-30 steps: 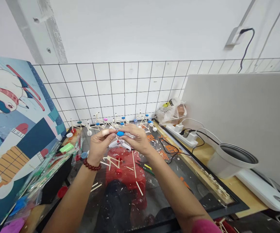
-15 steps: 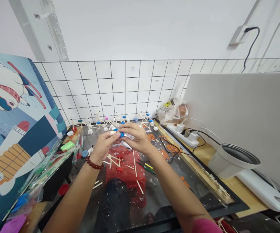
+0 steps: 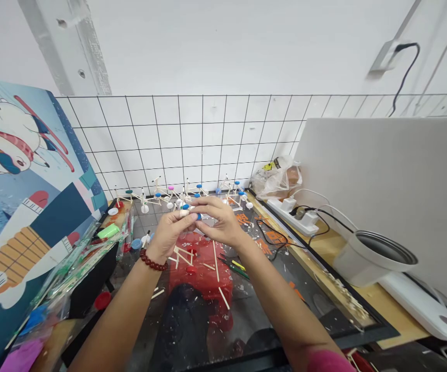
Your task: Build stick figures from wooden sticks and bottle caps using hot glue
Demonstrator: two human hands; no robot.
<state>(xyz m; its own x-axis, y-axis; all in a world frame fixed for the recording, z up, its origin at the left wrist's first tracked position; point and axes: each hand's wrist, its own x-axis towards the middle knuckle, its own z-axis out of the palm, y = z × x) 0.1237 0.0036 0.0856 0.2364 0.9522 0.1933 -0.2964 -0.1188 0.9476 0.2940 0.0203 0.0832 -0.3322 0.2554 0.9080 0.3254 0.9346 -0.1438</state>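
My left hand (image 3: 171, 232) and my right hand (image 3: 219, 222) meet above the glass table (image 3: 270, 289), fingertips pinched together on a small blue disc piece (image 3: 197, 216) that is mostly hidden between them. A red bead bracelet (image 3: 151, 262) circles my left wrist, and one left fingertip wears a bandage. Loose wooden sticks (image 3: 217, 261) lie on the glass just under my hands, over a red stool (image 3: 203, 281) seen through it.
Several stick-and-disc models (image 3: 192, 194) stand in a row by the tiled wall. A power strip (image 3: 296, 217) with cables, a plastic bag (image 3: 275, 178), a white bucket (image 3: 374, 258) and a white board lie right. Packets and a cartoon poster (image 3: 17, 206) fill the left.
My hands have closed together around the blue disc, which showed clearly between the fingertips a second ago and is now mostly covered. The white piece below it is no longer visible.
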